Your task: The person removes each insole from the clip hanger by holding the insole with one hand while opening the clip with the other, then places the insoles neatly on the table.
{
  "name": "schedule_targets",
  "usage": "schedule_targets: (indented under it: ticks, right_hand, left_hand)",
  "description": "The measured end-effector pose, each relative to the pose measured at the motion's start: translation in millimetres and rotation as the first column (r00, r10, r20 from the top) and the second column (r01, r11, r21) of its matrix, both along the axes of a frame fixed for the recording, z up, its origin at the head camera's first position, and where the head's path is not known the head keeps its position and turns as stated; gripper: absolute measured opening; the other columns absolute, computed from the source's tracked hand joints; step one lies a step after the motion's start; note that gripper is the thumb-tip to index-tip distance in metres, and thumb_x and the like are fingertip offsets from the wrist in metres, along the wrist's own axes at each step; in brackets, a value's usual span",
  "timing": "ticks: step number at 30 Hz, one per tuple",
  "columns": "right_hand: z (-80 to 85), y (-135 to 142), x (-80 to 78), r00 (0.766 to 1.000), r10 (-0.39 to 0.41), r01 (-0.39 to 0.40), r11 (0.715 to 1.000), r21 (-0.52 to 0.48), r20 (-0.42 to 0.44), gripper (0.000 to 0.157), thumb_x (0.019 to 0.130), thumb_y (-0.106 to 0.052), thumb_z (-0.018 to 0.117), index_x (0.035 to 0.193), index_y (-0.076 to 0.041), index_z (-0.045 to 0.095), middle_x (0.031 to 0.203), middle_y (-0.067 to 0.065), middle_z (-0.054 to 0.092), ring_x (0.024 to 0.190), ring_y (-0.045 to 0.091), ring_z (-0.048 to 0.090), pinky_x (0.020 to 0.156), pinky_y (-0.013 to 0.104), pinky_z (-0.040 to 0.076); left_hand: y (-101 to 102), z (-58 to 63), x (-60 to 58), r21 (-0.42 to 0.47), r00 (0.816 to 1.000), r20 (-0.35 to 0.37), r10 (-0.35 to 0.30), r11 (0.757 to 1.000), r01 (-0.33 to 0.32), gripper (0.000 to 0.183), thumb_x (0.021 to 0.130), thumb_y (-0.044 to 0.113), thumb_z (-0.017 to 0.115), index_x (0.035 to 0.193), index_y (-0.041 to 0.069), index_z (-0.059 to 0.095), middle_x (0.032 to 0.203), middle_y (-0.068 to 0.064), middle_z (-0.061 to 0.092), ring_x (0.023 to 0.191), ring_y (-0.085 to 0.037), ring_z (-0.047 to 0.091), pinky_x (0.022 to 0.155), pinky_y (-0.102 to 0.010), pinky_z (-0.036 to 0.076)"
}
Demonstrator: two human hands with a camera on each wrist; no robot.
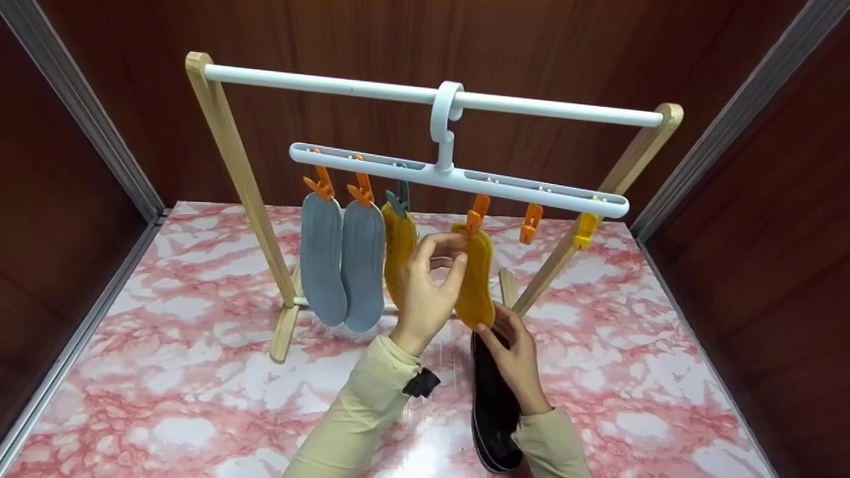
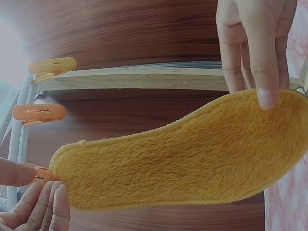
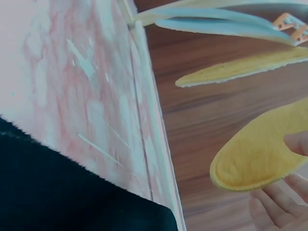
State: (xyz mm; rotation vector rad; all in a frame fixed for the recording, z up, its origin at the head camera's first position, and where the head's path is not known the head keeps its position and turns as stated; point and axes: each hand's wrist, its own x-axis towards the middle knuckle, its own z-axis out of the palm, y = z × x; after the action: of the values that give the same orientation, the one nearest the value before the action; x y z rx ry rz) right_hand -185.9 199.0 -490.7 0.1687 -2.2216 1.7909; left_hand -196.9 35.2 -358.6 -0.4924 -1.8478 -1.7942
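A fuzzy mustard-yellow insole hangs below an orange clip on a white hanger. My right hand pinches its lower end, thumb on the front face and fingers behind. Beside the insole's upper end is my left hand, its fingertips close to the clip, with a gap between thumb and index finger in the head view. The left wrist view shows the insole at full length, with the clip by the left fingers. A second yellow insole hangs from a dark green clip.
Two grey insoles hang at the left from orange clips. An unused orange clip and a yellow clip dangle at the right. A wooden-legged rack carries the hanger. On the marbled surface, a black shoe lies under the right hand.
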Motion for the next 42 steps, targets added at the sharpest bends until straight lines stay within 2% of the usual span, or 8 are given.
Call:
schedule_targets:
  ticks: [2,10,17,21,28,36,42]
  right_hand:
    - [1.1,-1.0,-2.2,1.0,0.0,0.0,1.0,0.003,0.008,0.045,0.089,-0.006,0.066,0.131,0.002,0.053,0.127,0.02,0.06,0.118,0.029,0.057,0.099,0.02,0.044]
    - [1.6,-3.3,-8.6,1.0,0.027,-0.027,1.0,-0.011,0.015,0.044,0.089,-0.005,0.067,0.13,0.004,0.054,0.124,0.023,0.061,0.114,0.028,0.059,0.094,0.02,0.047]
    - [3.8,-5.7,-11.7,0.998,0.036,-0.034,0.998,-0.045,0.042,0.036,0.09,-0.004,0.064,0.123,0.008,0.057,0.119,0.027,0.062,0.102,0.011,0.063,0.086,0.018,0.051]
    - [5.2,-6.3,-11.9,0.999,0.042,-0.041,0.998,-0.051,0.024,0.028,0.092,-0.001,0.061,0.116,0.011,0.06,0.113,0.029,0.063,0.095,0.005,0.063,0.083,0.018,0.052]
    - [5.0,-5.8,-11.1,0.998,0.053,-0.055,0.996,-0.069,-0.024,0.022,0.092,0.001,0.059,0.11,0.014,0.062,0.106,0.031,0.065,0.089,0.007,0.063,0.079,0.019,0.052]
    - [5.6,-6.3,-6.7,0.999,0.04,-0.041,0.997,-0.07,-0.01,0.021,0.091,0.002,0.059,0.108,0.015,0.061,0.103,0.031,0.065,0.084,0.006,0.064,0.076,0.019,0.053]
    - [4.5,-3.8,-2.5,0.999,0.049,-0.049,0.996,-0.074,-0.003,0.022,0.092,0.001,0.06,0.109,0.014,0.061,0.104,0.03,0.065,0.086,0.007,0.065,0.077,0.019,0.053]
  left_hand:
    - [-0.4,-0.3,-0.3,-0.002,1.0,-0.001,0.005,1.0,-0.005,0.019,0.088,0.0,0.062,0.108,-0.002,0.062,0.102,-0.013,0.066,0.092,-0.022,0.063,0.081,-0.029,0.054]
    - [-3.0,-0.3,0.0,0.0,1.0,0.004,0.013,1.0,-0.013,0.02,0.089,0.004,0.064,0.108,-0.001,0.062,0.104,-0.012,0.067,0.093,-0.021,0.064,0.081,-0.028,0.054]
    - [-3.9,1.5,1.1,0.006,1.0,0.014,0.016,1.0,-0.017,0.021,0.089,0.008,0.066,0.108,0.0,0.063,0.103,-0.012,0.067,0.092,-0.021,0.064,0.081,-0.029,0.055]
    - [-4.0,3.2,0.5,0.003,1.0,0.015,0.019,1.0,-0.019,0.022,0.089,0.007,0.066,0.109,0.0,0.063,0.103,-0.011,0.067,0.09,-0.019,0.064,0.082,-0.028,0.054]
    - [-5.0,5.3,-1.6,-0.003,1.0,-0.002,0.029,1.0,-0.029,0.023,0.089,0.011,0.067,0.109,0.001,0.063,0.102,-0.01,0.067,0.092,-0.017,0.064,0.082,-0.026,0.054]
    - [-4.4,13.2,-4.7,-0.012,0.998,-0.049,0.048,0.999,-0.049,0.025,0.091,0.016,0.066,0.11,0.0,0.062,0.104,-0.011,0.067,0.094,-0.018,0.064,0.084,-0.028,0.053]
    - [-3.9,20.8,-7.1,-0.073,0.995,-0.04,0.093,0.993,-0.096,0.028,0.091,0.021,0.066,0.113,0.004,0.062,0.111,-0.008,0.066,0.103,-0.019,0.062,0.092,-0.029,0.049]
